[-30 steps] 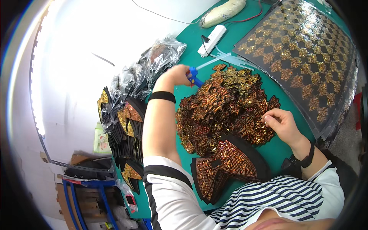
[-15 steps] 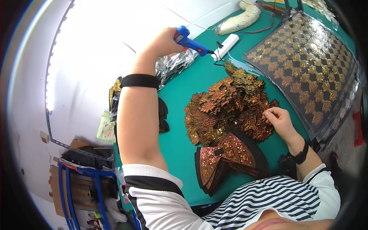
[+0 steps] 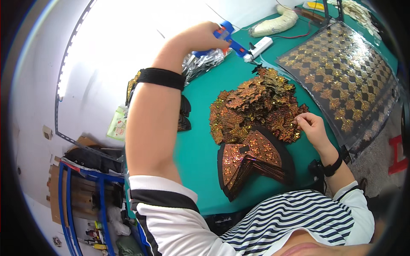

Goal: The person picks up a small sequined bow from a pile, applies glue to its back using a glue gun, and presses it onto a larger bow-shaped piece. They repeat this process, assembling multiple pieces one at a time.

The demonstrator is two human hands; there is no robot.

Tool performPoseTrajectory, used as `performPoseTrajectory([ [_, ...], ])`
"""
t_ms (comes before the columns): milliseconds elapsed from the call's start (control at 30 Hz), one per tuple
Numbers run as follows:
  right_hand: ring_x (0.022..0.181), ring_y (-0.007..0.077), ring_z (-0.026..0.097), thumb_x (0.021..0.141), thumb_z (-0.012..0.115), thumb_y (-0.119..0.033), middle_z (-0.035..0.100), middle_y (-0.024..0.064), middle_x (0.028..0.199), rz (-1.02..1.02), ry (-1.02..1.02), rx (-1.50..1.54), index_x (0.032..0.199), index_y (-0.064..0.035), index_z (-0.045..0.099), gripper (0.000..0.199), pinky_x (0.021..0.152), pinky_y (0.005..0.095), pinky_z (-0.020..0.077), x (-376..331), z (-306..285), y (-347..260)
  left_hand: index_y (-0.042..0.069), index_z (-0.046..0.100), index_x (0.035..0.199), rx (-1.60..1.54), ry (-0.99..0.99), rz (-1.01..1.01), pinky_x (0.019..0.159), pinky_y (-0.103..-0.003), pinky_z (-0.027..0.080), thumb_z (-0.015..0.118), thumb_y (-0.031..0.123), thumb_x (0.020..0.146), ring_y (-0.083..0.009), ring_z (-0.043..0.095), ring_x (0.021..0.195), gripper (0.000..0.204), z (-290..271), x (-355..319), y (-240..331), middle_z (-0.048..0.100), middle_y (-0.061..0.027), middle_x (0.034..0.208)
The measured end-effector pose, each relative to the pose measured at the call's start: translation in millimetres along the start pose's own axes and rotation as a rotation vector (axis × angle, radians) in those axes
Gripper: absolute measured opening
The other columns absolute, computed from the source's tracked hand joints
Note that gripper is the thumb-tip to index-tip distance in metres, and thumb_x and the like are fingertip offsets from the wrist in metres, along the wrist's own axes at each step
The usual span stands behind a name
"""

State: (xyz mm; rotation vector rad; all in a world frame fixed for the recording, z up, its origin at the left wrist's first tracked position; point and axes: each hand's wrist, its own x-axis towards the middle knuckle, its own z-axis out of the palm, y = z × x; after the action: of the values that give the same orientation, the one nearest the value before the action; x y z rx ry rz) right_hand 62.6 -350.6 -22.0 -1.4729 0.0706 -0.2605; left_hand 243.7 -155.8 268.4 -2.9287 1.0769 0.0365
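My left fingers (image 3: 223,44) gripped the blue glue gun (image 3: 240,50) near the power strip (image 3: 261,47), above the green worktop (image 3: 196,162); my right fingers (image 3: 302,123) were pinched closed beside the sequinned pile (image 3: 256,99). A blue-framed rack (image 3: 103,205) stood leftward, by the white wall (image 3: 38,141).

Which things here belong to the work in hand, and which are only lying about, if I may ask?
Belonging, apparently:
blue glue gun, in the left hand
pile of small glittery pieces, near the right hand
stack of larger glittery pieces

Apparently just lying about:
pale bundle
green packet
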Motion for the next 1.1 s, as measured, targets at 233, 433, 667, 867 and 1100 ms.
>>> performPoseTrajectory([
  [233,0.06,0.0028,0.044,0.083,0.055,-0.011,0.056,-0.0013,0.07,-0.056,0.039,-0.08,0.083,0.0011,0.06,0.013,0.053,0.0191,0.0358,-14.7,-13.5,-8.6,0.003,0.055,0.099,0.249,0.504,0.169,0.067,-0.034,0.045,0.064,0.032,0.071,-0.0257,0.059,0.072,0.041,-40.3,2.6,7.1,0.06,-0.0156,0.083],
  [433,0.072,0.0065,0.051,0.082,0.056,-0.012,0.059,0.0018,0.079,-0.045,0.095,-0.132,0.091,0.001,0.06,0.017,0.066,0.0224,0.0412,-6.4,-19.4,-2.7,0.005,0.055,0.101,0.506,0.658,-0.019,0.068,-0.036,0.045,0.062,0.034,0.073,-0.0289,0.06,0.075,0.041,-52.8,6.8,14.9,0.062,-0.0157,0.082],
  [667,0.115,0.0269,0.042,0.078,0.06,-0.027,0.042,0.0209,0.125,0.083,0.167,-0.114,0.123,0.0054,0.039,0.059,0.094,0.0347,0.0341,65.8,4.7,-10.3,0.004,0.055,0.098,0.479,0.746,-0.036,0.064,-0.036,0.045,0.062,0.035,0.073,-0.0298,0.06,0.071,0.041,-42.8,-4.5,1.2,0.062,-0.015,0.077],
  [867,0.121,0.0334,0.034,0.071,0.064,-0.042,0.037,0.026,0.127,-0.142,0.355,-0.483,0.123,0.007,0.037,0.077,0.099,0.0374,0.0284,147.2,9.4,12.0,0.001,0.054,0.092,0.402,0.795,-0.011,0.054,-0.032,0.042,0.062,0.034,0.073,-0.0236,0.056,0.056,0.039,-39.5,-27.2,13.0,0.058,-0.0133,0.065],
  [1100,0.122,0.0334,0.031,0.07,0.054,-0.057,0.03,0.0173,0.134,-0.085,0.038,-0.756,0.13,-0.0118,0.036,0.077,0.099,0.0408,0.0272,168.5,30.7,28.8,0.003,0.054,0.09,0.378,0.926,0.017,0.053,-0.031,0.042,0.061,0.034,0.074,-0.0231,0.056,0.053,0.036,-30.1,-20.1,-4.5,0.058,-0.0104,0.061],
])
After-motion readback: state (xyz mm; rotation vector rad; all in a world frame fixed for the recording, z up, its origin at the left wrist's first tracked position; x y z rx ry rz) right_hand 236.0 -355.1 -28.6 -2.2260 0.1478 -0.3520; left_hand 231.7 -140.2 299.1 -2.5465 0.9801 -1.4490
